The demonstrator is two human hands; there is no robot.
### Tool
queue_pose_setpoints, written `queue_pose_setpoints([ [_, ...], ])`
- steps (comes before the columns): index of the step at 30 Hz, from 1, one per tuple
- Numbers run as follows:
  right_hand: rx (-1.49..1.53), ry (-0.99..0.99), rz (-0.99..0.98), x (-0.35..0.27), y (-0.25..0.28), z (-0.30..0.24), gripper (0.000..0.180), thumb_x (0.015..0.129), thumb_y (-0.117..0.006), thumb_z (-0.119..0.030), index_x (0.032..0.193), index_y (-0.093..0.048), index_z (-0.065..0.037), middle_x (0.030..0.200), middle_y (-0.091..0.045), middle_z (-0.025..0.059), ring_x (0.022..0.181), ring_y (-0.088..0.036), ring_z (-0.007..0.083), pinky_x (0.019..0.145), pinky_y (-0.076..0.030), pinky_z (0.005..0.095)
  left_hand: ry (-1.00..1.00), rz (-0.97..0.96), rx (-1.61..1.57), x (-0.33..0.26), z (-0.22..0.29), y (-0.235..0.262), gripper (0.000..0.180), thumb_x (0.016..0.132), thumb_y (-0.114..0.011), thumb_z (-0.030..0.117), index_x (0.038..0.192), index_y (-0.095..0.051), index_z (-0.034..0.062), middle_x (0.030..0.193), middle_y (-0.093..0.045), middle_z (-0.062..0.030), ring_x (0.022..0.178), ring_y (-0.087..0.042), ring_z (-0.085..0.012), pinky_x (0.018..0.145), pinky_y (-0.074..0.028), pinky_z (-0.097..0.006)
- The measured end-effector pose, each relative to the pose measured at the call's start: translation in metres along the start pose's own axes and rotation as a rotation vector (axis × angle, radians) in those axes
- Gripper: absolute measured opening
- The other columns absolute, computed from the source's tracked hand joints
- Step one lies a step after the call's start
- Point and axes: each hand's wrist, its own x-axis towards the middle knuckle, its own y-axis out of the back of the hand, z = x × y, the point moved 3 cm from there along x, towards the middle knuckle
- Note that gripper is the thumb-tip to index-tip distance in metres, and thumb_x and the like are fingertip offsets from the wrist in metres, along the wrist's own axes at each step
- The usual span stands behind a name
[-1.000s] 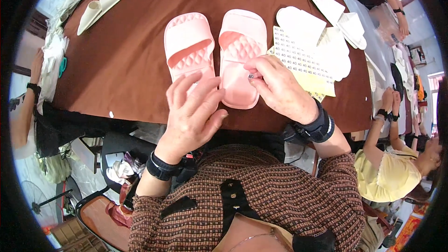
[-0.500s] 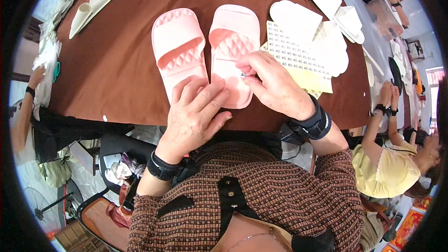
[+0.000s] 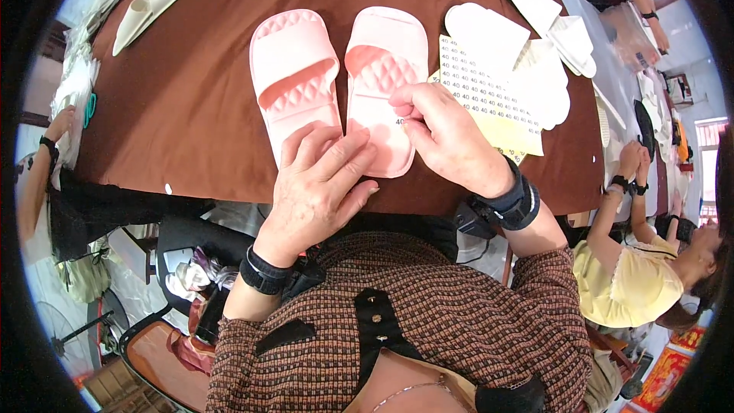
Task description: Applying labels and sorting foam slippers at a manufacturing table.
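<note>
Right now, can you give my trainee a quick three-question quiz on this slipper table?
1. True or false: the left hand rests flat on the heel ends of the two pink foam slide slippers.
2. What does the right hand press onto the right-hand pink slipper: A) a small white sticker, B) a green tag, C) a buckle?
3. What lies beside that slipper, toward the white slippers?

Key: 1 true; 2 A; 3 the pale yellow sheet of small stickers.

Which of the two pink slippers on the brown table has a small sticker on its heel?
The right-hand pink slipper: the right hand presses a small sticker onto its heel. The left-hand pink slipper shows no sticker.
</note>
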Motion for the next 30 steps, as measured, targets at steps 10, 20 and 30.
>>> queue_pose_setpoints([
  [10,-0.058,0.042,-0.028,0.0032,-0.0005,-0.0045,0.019,0.087,-0.054,0.001,0.106,-0.056,0.000,0.102,-0.063,0.0182,0.097,-0.058,0.0375,0.084,-0.048,0.0439,0.011,-0.005,0.007,-0.0005,-0.0002,-0.0003,0.041,0.071,-0.078,0.021,0.109,-0.069,0.0081,0.119,-0.063,-0.0034,0.109,-0.056,-0.0271,0.101,-0.039,-0.044],
  [20,0.013,0.000,-0.001,0.0036,-0.0016,0.0015,0.021,0.087,-0.057,0.000,0.108,-0.056,0.000,0.101,-0.063,0.0179,0.098,-0.059,0.0369,0.085,-0.049,0.0432,0.013,-0.012,0.005,-0.0010,-0.0006,0.0002,0.044,0.071,-0.078,0.020,0.112,-0.068,0.0089,0.123,-0.063,-0.0039,0.114,-0.054,-0.0280,0.103,-0.040,-0.046],
  [30,-0.189,0.145,-0.031,0.0067,-0.0067,-0.0021,0.027,0.087,-0.056,0.003,0.114,-0.056,-0.001,0.102,-0.059,0.0181,0.095,-0.059,0.0350,0.082,-0.050,0.0415,0.008,0.030,0.002,-0.0024,0.0007,0.0006,0.040,0.071,-0.078,0.020,0.108,-0.068,0.0078,0.122,-0.062,-0.0037,0.109,-0.055,-0.0265,0.101,-0.040,-0.045],
])
